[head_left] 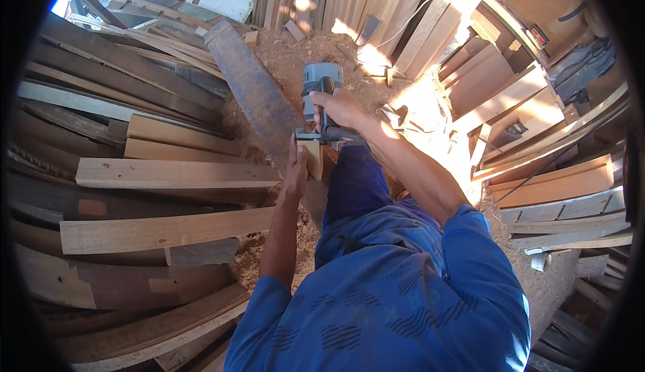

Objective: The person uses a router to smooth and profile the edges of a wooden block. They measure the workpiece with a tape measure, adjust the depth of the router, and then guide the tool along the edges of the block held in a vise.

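Head: right grip (pixel 339 109) on power tool (pixel 323 74), left grip (pixel 296 165) against block (pixel 314 160).

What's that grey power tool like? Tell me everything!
The power tool has a rounded, grey, plastic-looking body, dark handle and flat, metal-looking base. It's beside a long brown board, round end forward. The right hand has its grip on the handle; the base seems to meet a pale wood block by the left hand. I can't tell if it's running.

Planks (pixel 175 172) hem left hand (pixel 296 162); glare-washed floor (pixel 430 118) right seems passable.
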Demonstrator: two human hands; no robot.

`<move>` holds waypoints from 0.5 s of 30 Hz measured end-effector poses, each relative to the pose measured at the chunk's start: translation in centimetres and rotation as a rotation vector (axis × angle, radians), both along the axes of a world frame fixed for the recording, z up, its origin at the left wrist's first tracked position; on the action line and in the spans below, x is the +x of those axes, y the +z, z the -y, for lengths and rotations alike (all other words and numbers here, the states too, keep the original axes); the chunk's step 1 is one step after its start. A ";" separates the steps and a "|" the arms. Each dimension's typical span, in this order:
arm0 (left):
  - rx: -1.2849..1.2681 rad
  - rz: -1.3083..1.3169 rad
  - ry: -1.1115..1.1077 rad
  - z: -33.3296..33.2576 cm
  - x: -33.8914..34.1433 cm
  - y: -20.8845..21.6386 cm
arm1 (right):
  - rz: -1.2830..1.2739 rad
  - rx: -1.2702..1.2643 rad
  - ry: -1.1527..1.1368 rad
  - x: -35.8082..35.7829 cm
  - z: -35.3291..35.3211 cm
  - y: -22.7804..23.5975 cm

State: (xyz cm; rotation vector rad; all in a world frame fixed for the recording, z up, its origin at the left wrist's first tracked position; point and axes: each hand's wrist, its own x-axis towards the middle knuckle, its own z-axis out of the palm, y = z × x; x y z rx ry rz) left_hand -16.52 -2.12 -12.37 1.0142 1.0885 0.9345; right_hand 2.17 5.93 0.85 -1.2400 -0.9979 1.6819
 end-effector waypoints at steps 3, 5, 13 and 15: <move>-0.023 0.025 0.013 -0.1 0.2 0.1 | 0.030 0.006 -0.004 0.1 0.3 0.4; -0.021 0.016 0.028 -0.3 0.0 -0.4 | 0.012 -0.002 -0.013 -0.3 0.4 0.4; 0.044 -0.233 -0.033 -0.5 -0.3 0.1 | -0.007 -0.011 -0.047 0.0 0.4 -1.2; 0.141 -0.261 -0.058 -0.8 -0.8 -0.4 | -0.026 -0.009 -0.041 -0.2 0.5 -0.7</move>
